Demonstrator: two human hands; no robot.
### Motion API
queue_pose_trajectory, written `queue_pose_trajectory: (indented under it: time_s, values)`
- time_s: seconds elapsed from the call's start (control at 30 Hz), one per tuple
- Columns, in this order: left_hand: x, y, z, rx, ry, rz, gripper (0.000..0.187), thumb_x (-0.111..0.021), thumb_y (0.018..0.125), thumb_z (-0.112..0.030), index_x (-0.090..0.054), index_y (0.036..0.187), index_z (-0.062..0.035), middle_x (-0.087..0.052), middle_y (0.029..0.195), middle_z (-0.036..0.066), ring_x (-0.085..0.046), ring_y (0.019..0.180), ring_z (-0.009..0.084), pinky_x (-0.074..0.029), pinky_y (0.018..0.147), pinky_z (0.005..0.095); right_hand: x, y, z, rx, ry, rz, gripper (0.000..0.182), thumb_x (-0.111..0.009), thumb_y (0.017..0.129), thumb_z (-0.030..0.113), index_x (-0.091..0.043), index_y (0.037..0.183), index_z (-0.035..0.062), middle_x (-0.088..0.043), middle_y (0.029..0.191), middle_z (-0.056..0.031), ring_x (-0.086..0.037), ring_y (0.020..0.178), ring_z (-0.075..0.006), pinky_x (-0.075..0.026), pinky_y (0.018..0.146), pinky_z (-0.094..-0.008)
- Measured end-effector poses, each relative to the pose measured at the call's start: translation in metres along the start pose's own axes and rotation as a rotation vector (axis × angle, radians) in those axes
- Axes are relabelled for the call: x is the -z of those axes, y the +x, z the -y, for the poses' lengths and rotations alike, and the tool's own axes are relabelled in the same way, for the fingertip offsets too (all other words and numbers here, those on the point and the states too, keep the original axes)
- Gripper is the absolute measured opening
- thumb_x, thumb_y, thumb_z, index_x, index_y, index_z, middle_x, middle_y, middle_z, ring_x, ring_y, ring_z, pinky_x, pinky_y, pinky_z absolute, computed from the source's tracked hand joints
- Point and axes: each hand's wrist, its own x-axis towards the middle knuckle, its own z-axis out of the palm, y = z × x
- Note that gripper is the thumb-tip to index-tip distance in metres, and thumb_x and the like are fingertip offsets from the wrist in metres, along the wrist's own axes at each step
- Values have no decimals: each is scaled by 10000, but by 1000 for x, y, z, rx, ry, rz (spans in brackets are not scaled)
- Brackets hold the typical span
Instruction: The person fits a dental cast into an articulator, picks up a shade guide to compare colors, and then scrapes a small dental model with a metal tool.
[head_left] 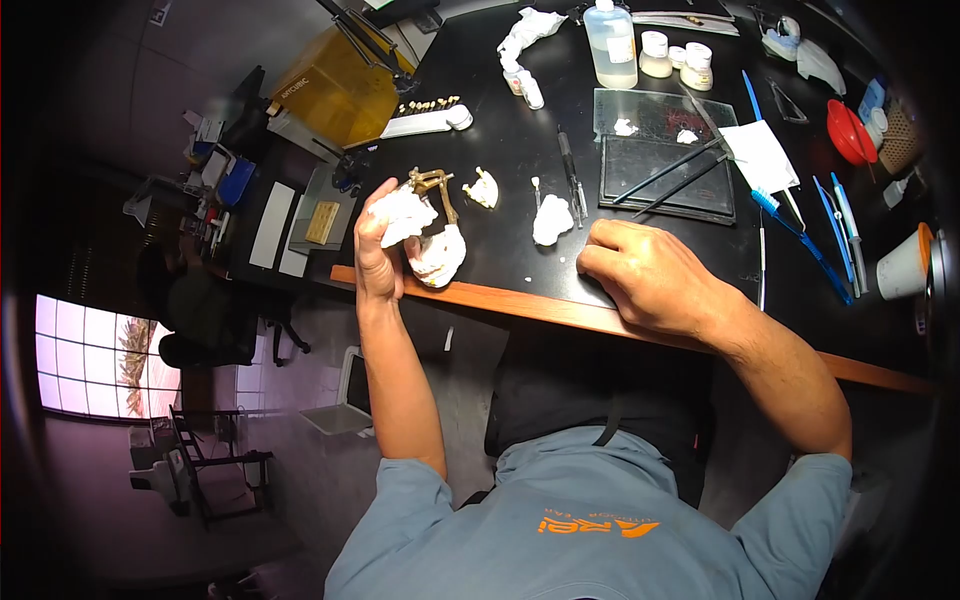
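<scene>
My left hand [373,255] is wrapped round the upper white plaster cast [403,215] of a dental articulator. The articulator's brass-coloured hinge frame [448,200] stands open, and its lower plaster cast [438,260] rests at the table's front edge. A small cream-coloured tooth model piece [482,188] lies just right of the frame. My right hand [650,272] rests at the table edge with its fingers curled in, and nothing shows in them. Nearest to it is a crumpled white tissue [552,220], with slim dark-handled tools [571,165] behind.
A black mixing palette [665,185] carries two thin-handled brushes and white dabs. Behind stand a clear liquid bottle [611,50] and small jars [697,68]. To the right are a blue toothbrush [800,243], a red bowl [850,130] and a white cup [903,265]. A wooden strip [560,308] edges the table.
</scene>
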Motion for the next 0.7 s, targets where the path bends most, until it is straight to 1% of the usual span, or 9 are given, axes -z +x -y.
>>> queue_pose_trajectory:
  time_s: [0.03, 0.07, 0.2, 0.3, 0.33, 0.43, 0.47, 0.63, 0.7]
  values:
    - [3, 2, 0, 41, -31, 24, 841, -630, 884, -548, -497, 1478, 33, -737, 1132, 217, -743, 917, 200, -575, 582, 231, 0, 0, 0, 0, -5, 5, 134, -640, 833, -10, -646, 967, -4, -601, 936, -154, -653, 885, -369, -536, 755, -477]
    - [6, 3, 0, 41, -41, 48, 799, -621, 893, -540, -551, 1427, 52, -742, 1133, 210, -739, 906, 182, -568, 575, 222, 0, 1, 1, -3, -4, 7, 136, -640, 833, -11, -647, 968, -3, -600, 936, -154, -652, 884, -368, -536, 754, -478]
    - [-6, 0, -4, 48, -71, -48, 794, -624, 887, -543, -576, 1406, 57, -749, 1116, 194, -732, 862, 160, -571, 557, 226, -1, 0, 0, 4, -1, 0, 142, -636, 833, -12, -647, 974, -1, -602, 942, -154, -654, 886, -368, -534, 752, -480]
    - [-9, -2, -4, 21, -133, -46, 793, -613, 891, -546, -577, 1410, 51, -753, 1099, 184, -730, 848, 158, -549, 523, 212, 0, 1, 0, 5, 17, -16, 157, -634, 833, -14, -642, 989, 1, -608, 954, -155, -658, 896, -371, -535, 749, -479]
    - [-1, -1, -4, 50, -111, 11, 815, -626, 872, -560, -575, 1416, 44, -738, 1133, 177, -728, 917, 188, -591, 666, 264, 0, 1, 0, 2, 30, -20, 163, -633, 833, -14, -641, 995, 2, -610, 959, -155, -659, 899, -372, -535, 749, -479]
    - [1, -1, -1, -11, -59, 25, 844, -657, 839, -572, -573, 1415, 39, -710, 1182, 172, -712, 1017, 228, -579, 890, 347, 0, 0, 0, 17, 17, -20, 179, -631, 835, -17, -634, 1014, 4, -617, 973, -155, -662, 906, -377, -536, 749, -478]
    - [3, -2, -3, 21, -57, 52, 871, -683, 808, -587, -574, 1411, 32, -683, 1227, 167, -689, 1091, 256, -507, 1041, 396, 0, 0, 0, 13, 20, -20, 179, -632, 836, -16, -633, 1014, 4, -617, 973, -154, -661, 904, -378, -536, 749, -478]
    - [5, 0, -4, 29, -35, 71, 876, -693, 800, -594, -567, 1410, 22, -679, 1232, 158, -682, 1101, 249, -518, 1026, 385, 3, 2, 3, 19, 45, -58, 164, -633, 844, -19, -625, 1007, -5, -612, 972, -146, -650, 916, -369, -536, 762, -477]
    - [5, 0, -2, 35, -53, 89, 892, -706, 795, -601, -555, 1418, 19, -675, 1239, 154, -676, 1118, 248, -514, 1035, 387, 4, 2, 2, 41, 3, -60, 160, -637, 840, -10, -630, 999, 5, -627, 1000, -131, -645, 953, -346, -528, 783, -457]
